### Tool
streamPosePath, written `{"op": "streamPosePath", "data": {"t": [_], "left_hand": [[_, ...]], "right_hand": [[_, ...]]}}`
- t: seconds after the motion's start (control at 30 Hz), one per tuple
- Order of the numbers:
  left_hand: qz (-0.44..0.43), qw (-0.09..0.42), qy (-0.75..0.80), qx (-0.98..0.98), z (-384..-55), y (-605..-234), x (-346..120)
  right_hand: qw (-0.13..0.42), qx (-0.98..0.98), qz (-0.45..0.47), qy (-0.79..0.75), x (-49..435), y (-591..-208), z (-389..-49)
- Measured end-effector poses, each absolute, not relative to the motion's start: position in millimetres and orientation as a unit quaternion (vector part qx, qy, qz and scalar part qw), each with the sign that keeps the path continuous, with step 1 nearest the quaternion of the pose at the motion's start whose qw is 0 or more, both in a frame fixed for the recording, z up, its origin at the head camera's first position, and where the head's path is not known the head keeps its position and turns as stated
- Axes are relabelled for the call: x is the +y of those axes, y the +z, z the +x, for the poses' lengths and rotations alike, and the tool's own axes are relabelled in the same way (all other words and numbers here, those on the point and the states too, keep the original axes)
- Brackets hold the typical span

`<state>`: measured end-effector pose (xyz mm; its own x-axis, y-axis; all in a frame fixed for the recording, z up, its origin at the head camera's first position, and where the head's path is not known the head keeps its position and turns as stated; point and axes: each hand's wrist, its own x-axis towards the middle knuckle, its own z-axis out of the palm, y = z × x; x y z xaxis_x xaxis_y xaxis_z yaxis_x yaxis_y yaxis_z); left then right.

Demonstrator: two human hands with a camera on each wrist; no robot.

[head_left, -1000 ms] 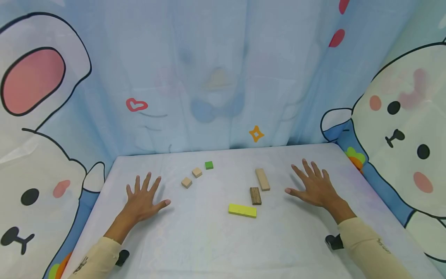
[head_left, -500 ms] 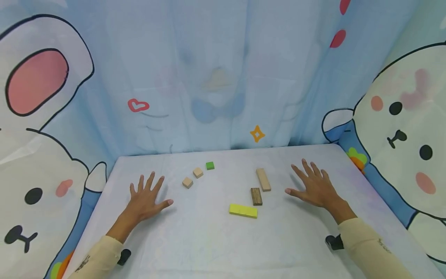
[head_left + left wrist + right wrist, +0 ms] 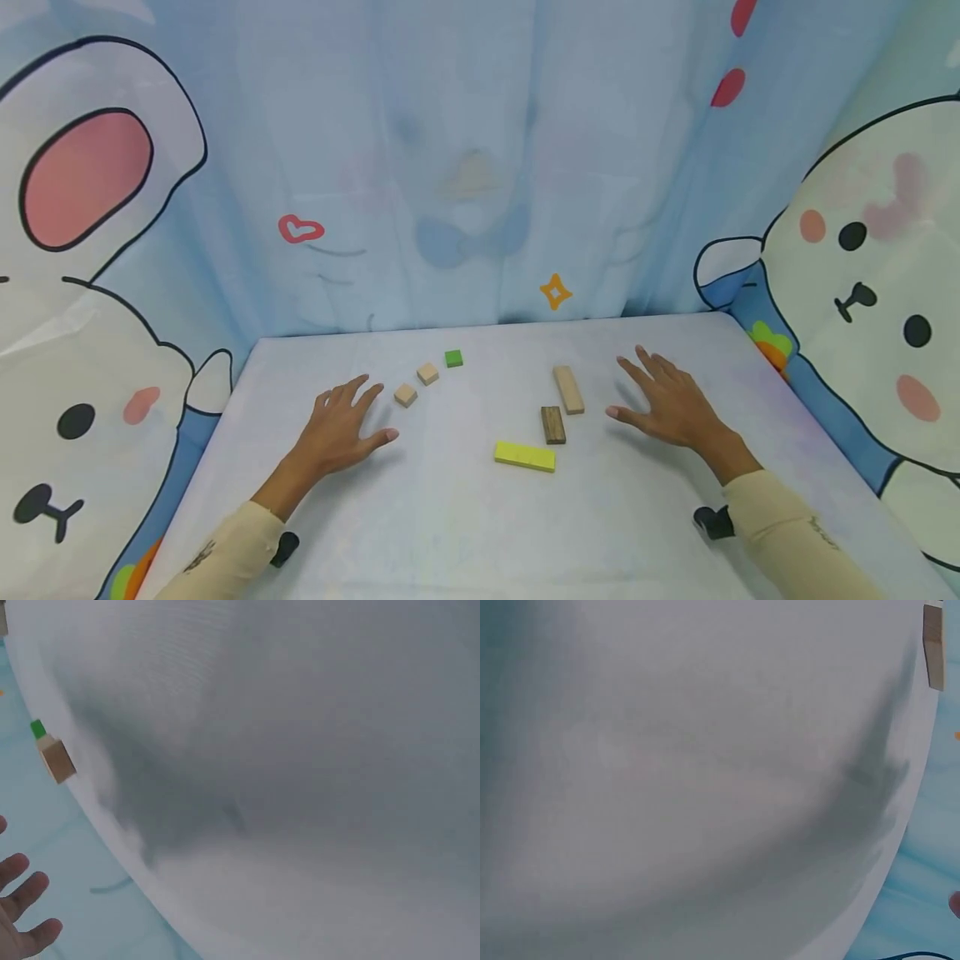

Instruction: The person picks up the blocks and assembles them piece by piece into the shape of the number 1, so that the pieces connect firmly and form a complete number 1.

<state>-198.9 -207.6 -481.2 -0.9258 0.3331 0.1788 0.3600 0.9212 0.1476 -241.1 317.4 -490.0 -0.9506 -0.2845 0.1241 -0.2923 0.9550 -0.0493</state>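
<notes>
My left hand (image 3: 335, 431) hovers over the left of the table with fingers spread and holds nothing. Closest to it is a small pale wooden cube (image 3: 406, 395); a second pale cube (image 3: 427, 373) and a green block (image 3: 453, 358) lie just beyond. On the right, my right hand (image 3: 672, 406) is also raised above the table, its fingers extended and nothing in them. To its left lie a long pale wooden block (image 3: 568, 390), a shorter dark brown block (image 3: 553, 425) and a long yellow block (image 3: 524, 456). Fingers (image 3: 26, 896) of the left hand show in the left wrist view.
A white cloth covers the table (image 3: 450, 533). Behind it hangs a light blue curtain (image 3: 360, 167) with cartoon prints, and printed animal figures flank both sides. A small black device (image 3: 714, 522) sits at the right wrist, another (image 3: 285, 549) at the left.
My left hand has moved right, towards the pale cubes, and its fingers have bent a little. My right hand has shifted slightly left. The blocks lie where they were.
</notes>
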Motion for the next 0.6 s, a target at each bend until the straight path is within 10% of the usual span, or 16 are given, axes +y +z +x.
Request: {"op": "streamPosePath", "data": {"t": [0.6], "left_hand": [[-0.231,-0.035,-0.191,-0.953,-197,-474,-148]], "right_hand": [[-0.018,-0.979,0.16,0.128,287,-469,-233]]}}
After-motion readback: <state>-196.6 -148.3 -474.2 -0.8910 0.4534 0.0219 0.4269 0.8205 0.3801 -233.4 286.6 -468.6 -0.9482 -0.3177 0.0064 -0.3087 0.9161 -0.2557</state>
